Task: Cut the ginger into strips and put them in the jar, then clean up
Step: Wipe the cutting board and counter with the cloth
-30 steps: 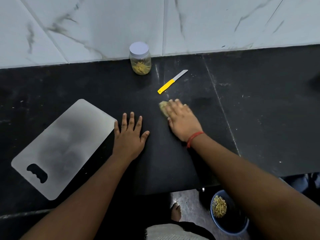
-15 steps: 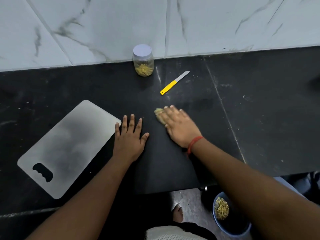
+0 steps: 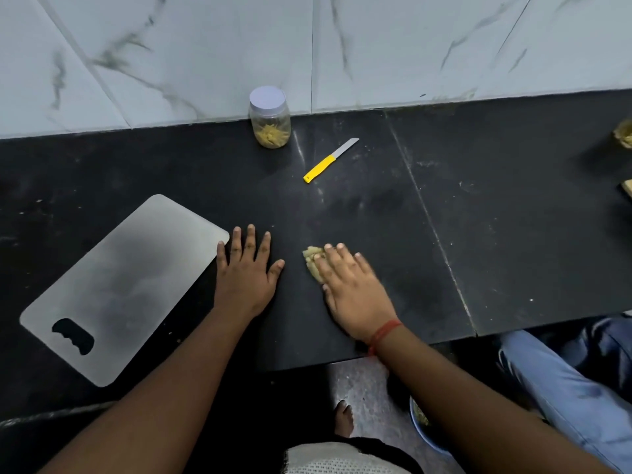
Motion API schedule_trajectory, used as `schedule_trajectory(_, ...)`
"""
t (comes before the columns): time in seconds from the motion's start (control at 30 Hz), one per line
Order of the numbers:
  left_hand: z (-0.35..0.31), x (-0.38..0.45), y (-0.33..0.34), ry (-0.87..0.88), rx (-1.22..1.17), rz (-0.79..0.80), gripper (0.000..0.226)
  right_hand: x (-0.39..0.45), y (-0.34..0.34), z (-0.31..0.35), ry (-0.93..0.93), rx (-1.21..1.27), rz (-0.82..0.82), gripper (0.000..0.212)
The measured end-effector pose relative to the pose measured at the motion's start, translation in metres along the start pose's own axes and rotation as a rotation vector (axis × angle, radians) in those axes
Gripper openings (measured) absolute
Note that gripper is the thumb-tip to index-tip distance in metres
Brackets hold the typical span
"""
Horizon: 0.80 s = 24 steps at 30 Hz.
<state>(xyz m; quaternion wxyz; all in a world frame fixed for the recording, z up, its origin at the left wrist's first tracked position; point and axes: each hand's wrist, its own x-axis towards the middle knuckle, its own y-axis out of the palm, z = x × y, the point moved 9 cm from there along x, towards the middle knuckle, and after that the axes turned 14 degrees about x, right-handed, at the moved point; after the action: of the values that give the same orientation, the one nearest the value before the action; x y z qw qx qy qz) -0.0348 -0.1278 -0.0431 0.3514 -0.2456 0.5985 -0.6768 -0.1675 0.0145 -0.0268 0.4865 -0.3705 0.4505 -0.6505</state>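
At the far left the flat grey steel cutting board with a cut-out handle (image 3: 116,285) lies bare on the black stone desk (image 3: 513,217), its right corner just beside the left hand (image 3: 244,271), which rests palm down with its fingers (image 3: 251,239) straight and spread, holding nothing. Behind, against the marble wall, the clear plastic jar with a white lid (image 3: 269,118) stands capped with pale ginger strips inside, so the cutting and filling look finished. Near it lies the small knife with a yellow handle (image 3: 330,160), untouched. To the right, the right hand (image 3: 354,289) presses a crumpled yellowish cleaning cloth (image 3: 313,260) flat onto the desk, fingers straight and close together over it. This reads as the clean-up step; the next move likely calls for firm, even pressure while sweeping the cloth across the remaining specks.
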Motion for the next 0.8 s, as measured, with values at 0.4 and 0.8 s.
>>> schedule_trajectory(0.4, 0.005, -0.018, -0.005, -0.053, -0.025, 0.009, 0.078, -0.057, -0.011, -0.023, 0.268, 0.062, -0.095, 0.060)
schedule_trajectory(0.8, -0.041, -0.017, -0.018, 0.048, -0.010, -0.024, 0.076, -0.099, -0.027, -0.069, 0.166, -0.028, -0.036, 0.060)
